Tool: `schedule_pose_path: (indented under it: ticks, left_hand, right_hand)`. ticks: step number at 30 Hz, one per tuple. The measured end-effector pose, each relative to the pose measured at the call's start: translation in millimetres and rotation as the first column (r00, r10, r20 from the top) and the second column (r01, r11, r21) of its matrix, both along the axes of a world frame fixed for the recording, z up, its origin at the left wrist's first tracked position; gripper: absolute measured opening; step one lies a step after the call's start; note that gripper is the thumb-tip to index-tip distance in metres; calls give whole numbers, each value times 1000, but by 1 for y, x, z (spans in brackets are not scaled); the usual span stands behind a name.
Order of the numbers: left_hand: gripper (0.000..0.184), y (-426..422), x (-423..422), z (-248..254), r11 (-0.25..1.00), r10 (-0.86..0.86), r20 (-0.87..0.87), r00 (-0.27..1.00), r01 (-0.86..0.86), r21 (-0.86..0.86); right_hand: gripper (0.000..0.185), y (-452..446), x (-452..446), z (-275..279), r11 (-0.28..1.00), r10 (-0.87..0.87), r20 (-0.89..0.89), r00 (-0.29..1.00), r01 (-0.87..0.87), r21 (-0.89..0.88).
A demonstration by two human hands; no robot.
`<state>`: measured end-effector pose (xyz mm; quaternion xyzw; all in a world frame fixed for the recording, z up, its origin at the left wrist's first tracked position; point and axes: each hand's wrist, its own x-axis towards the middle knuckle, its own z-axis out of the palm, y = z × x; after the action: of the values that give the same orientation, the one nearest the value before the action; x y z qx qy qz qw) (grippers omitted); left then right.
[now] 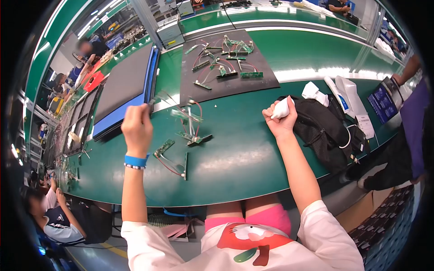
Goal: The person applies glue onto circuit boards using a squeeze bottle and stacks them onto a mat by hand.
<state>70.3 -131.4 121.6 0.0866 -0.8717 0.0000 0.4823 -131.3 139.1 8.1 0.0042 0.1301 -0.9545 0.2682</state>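
My left hand [138, 128], wearing a blue wristband, is raised over the table with its fingers pinched together. A small dark blurred piece shows at the fingertips; I cannot make out what it is. Right of this hand are motion-blurred green circuit boards [189, 115] with wires. Nearer the table's front edge lies a pair of small boards [163, 148] joined by a red wire. My right hand [280, 119] is closed around a white wad [282, 108], beside a black mesh bag [316, 124].
A dark mat [199, 92] at the back holds several wired boards. Stacked blue-and-black panels [118, 108] stand at left. White packaging [350, 90] and a purple box [382, 100] lie at right. One person stands at right; others work at left.
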Motion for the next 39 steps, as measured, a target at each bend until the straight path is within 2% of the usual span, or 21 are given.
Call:
schedule_pose_path:
  ticks: [2,4,6,9,12,13,14,16,18,20,21,24,26,28,29,30,32,36,37,38,39]
  left_hand:
    - [4,-6,-1,2,975,72,-110,991,-46,219]
    - [5,-3,-4,-7,990,-27,-55,998,34,139]
    - [5,-1,-4,-6,957,8,-153,988,36,288]
    - [6,5,-7,-14,961,-59,-93,994,82,262]
    - [6,-3,-5,-16,883,52,-250,967,72,464]
    - [6,0,-4,-19,972,0,-115,993,27,234]
    - [6,8,-5,-21,955,-55,-78,995,75,287]
    - [7,-4,-4,-18,885,89,-229,969,28,464]
    - [6,6,-6,-20,967,-43,-98,994,67,245]
    - [5,-1,-6,-18,959,32,-184,982,21,282]
    - [5,1,-7,-15,888,66,-298,952,80,453]
    - [5,14,-12,-20,970,-114,-140,984,141,201]
    - [5,6,-11,-14,867,64,-352,934,122,482]
    - [5,20,-15,-21,951,-144,-141,980,176,253]
    - [5,9,-15,-22,948,-89,-220,972,150,282]
    - [3,6,-13,-14,850,40,-357,933,156,504]
    - [3,9,-17,-20,974,-97,-174,980,129,185]
    - [6,16,-23,-11,910,-39,-339,940,174,377]
    - [6,26,-27,-14,952,-160,-231,960,212,220]
    - [4,29,-28,-13,959,-140,-252,958,194,208]
    - [3,32,-28,-6,902,-72,-379,923,223,370]
  right_hand:
    - [38,-1,1,1,1000,-8,6,1000,8,3]
    - [36,1,4,9,1000,-18,20,1000,18,11]
    - [37,0,-1,4,1000,-1,-10,1000,0,-15]
    - [38,0,-1,0,1000,5,-18,1000,-5,-21]
    - [38,0,0,0,1000,-1,-6,1000,1,-20]
    - [37,0,-1,1,1000,-7,-6,1000,6,-19]
    - [37,0,-3,3,1000,-6,-9,1000,6,-21]
    - [37,0,-1,1,1000,-6,6,1000,6,-25]
    - [37,0,-1,-1,999,-4,-6,1000,3,-32]
    - [37,0,-1,-2,1000,-5,6,1000,5,-25]
    - [37,0,0,-1,1000,-14,26,1000,15,-18]
    - [37,0,-4,3,1000,-5,-14,1000,5,-30]
    - [37,0,1,-1,1000,-2,-5,1000,2,-31]
    - [37,0,-1,1,1000,-16,21,1000,17,-19]
    - [37,1,-2,1,1000,-5,14,1000,6,-20]
    - [37,1,-2,0,1000,2,13,1000,-2,-24]
    - [37,0,-3,1,999,9,-10,1000,-10,-46]
    - [37,0,2,-3,999,6,-3,1000,-7,-44]
    - [37,0,-1,0,999,-1,-1,1000,1,-33]
    - [37,1,-2,2,1000,3,-3,1000,-3,-30]
    - [37,1,-1,1,1000,4,6,1000,-4,-29]
